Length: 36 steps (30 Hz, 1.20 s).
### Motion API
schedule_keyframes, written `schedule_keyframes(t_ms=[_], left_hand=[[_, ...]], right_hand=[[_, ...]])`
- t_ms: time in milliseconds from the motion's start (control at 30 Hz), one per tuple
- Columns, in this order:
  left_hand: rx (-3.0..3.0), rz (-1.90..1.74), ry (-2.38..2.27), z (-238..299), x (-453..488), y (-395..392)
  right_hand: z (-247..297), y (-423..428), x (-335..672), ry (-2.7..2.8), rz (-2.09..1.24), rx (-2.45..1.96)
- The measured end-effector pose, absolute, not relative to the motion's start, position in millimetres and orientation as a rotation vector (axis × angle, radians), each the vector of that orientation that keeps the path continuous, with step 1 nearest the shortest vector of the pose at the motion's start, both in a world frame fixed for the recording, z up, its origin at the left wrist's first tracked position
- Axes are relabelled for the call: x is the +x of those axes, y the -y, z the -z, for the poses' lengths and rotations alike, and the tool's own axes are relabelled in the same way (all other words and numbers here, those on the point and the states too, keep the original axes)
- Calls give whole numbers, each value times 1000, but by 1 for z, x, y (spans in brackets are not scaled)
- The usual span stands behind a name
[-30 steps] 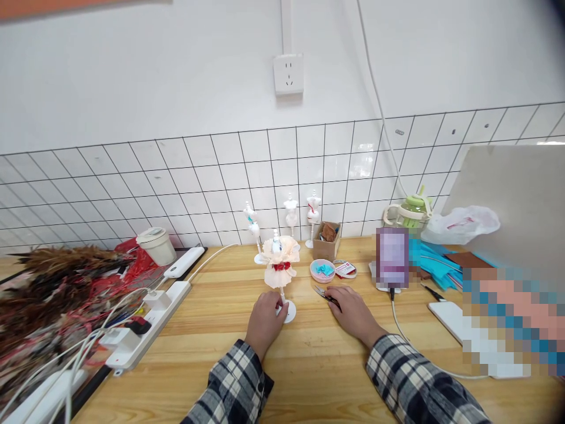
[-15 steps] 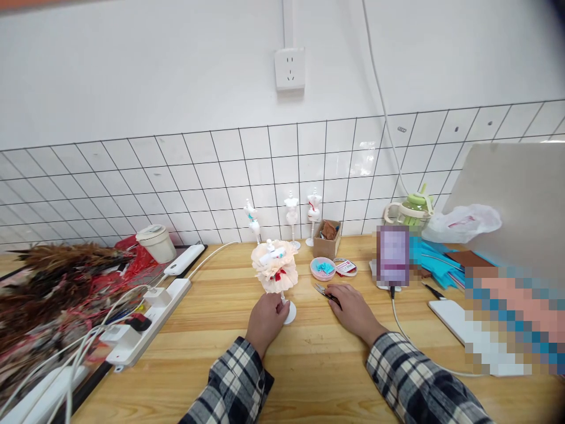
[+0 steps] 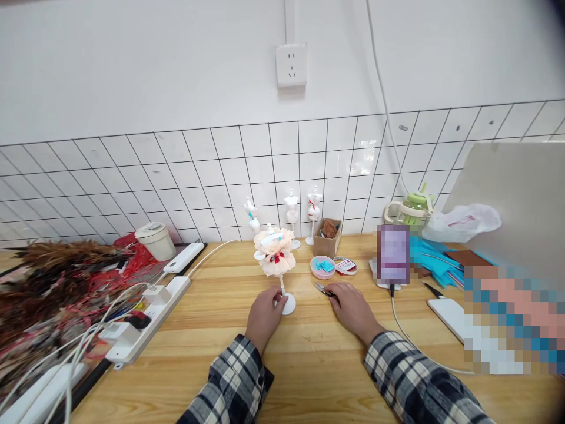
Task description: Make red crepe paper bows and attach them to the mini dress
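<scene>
My left hand (image 3: 265, 315) is closed at the foot of a miniature dress form, its thumb and fingers pinching the round white base (image 3: 289, 304) near the stem. Ruffled peach fabric with small red bits makes up the dress (image 3: 277, 264) on this form, which stands on the table. Palm down on the wood, my right hand (image 3: 353, 309) has its fingers curled over the dark handles of small snips (image 3: 325, 290); their metal tips point left and away from me. Beyond the snips lies a pink dish (image 3: 323, 268) with light-blue pieces in it.
Three white dress forms (image 3: 292, 213) stand by the tiled wall, beside a small cardboard box (image 3: 327, 238). A power strip (image 3: 152, 318), cables and a heap of feathers (image 3: 48, 294) fill the left. A propped phone (image 3: 392, 253) and green-lidded bottle (image 3: 415, 209) are at right.
The dressed form has turned, and its base has shifted slightly away from me with my left hand still at it. My right hand stays over the snips.
</scene>
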<state>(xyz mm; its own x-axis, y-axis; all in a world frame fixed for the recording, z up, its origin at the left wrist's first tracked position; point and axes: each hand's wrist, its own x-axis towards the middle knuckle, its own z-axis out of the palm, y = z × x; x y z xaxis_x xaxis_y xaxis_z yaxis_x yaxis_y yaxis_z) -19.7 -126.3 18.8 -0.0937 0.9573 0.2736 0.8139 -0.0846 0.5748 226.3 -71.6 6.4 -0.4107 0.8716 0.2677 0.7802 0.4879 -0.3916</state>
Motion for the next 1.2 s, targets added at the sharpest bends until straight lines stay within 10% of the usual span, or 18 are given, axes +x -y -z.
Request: schedule_keyframes(t_ms=[400, 767, 1200], left_hand=[[1970, -976, -1903, -11, -18, 111], [2132, -904, -1772, -22, 2, 128], [2245, -803, -1489, -27, 5, 135]], right_hand=[[-19, 76, 214, 2181, -205, -1279], [-112, 68, 159, 1639, -1159, -822], [-113, 54, 177, 1416, -1489, -693]])
